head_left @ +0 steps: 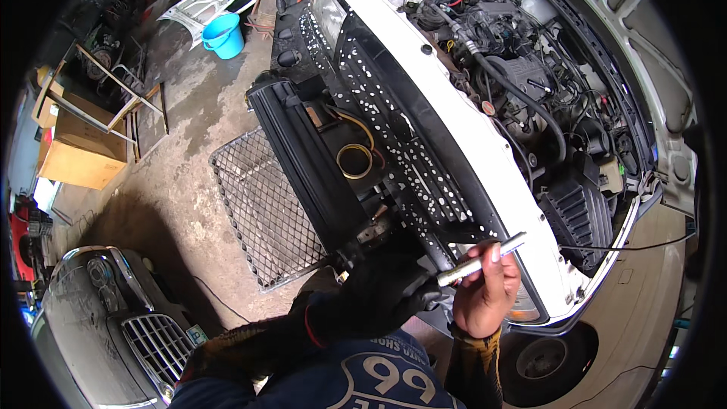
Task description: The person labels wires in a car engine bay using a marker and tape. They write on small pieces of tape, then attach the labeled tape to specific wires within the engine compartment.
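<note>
A slim white paint marker (485,261) is tilted in front of me, over the front corner of a white car (439,98). My right hand (491,295) is bare and closed round its middle, the thumb along its upper side. My left hand (382,291), in a black glove, has its fingers closed at the marker's lower left end and partly hides it. Just beyond my hands runs the car's black front panel (401,132), covered in irregular white spots.
The hood is up over the engine bay (522,68). A black bumper part (295,159), holding a tape roll (354,160), lies beside the car over a metal grate (261,216). Left are a dark car (113,318), a cardboard box (83,151) and a blue bucket (223,35).
</note>
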A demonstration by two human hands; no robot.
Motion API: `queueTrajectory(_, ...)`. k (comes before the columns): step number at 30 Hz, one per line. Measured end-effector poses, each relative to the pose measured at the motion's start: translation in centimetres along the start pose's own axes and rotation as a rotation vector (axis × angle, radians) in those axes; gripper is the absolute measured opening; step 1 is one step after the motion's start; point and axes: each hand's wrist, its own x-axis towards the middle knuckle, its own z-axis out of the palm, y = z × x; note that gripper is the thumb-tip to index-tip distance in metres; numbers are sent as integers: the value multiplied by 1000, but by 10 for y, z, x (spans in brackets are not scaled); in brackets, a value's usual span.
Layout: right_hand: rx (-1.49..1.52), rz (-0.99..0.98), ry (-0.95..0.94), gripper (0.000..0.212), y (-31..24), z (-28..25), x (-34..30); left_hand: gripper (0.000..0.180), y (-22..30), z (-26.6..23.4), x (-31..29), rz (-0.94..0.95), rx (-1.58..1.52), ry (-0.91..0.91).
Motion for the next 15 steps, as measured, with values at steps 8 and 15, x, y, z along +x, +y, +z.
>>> queueTrajectory(8, -501, -316, -31, 31, 8, 13, 96, 31, -77, -125, -89, -495, 29, 378)
queueTrajectory(15, -1040, -308, -271, 29, 261, 64, 148, 31, -114, -195, -111, -578, -186, 772)
